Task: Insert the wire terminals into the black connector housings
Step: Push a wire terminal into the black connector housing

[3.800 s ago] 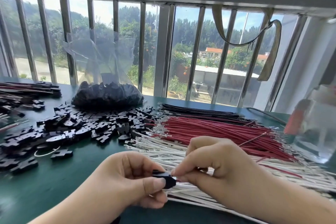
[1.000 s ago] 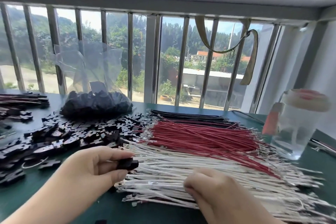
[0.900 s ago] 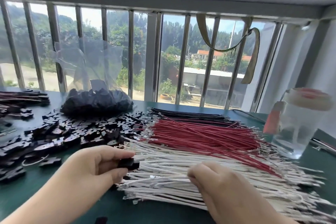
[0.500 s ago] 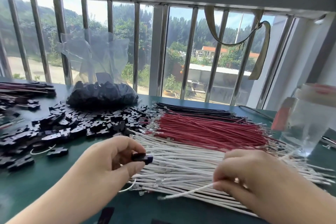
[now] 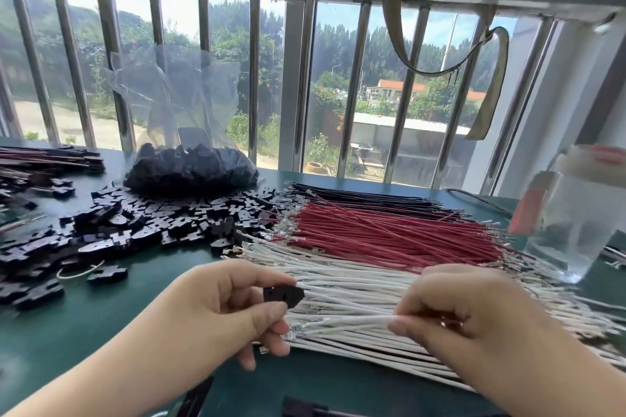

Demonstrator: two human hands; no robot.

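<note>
Item: my left hand [image 5: 216,308] pinches black housing [image 5: 283,294]; right hand [image 5: 457,318] pinches white wire [image 5: 345,322]. Risk: limp terminal end misses the cavity, bending.

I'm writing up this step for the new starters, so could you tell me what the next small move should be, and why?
Probably bring the white wire leftward so its terminal end meets the black housing. The right hand already pinches one wire lifted off the pile, the left hand pinches the housing, and the two are still apart.
</note>
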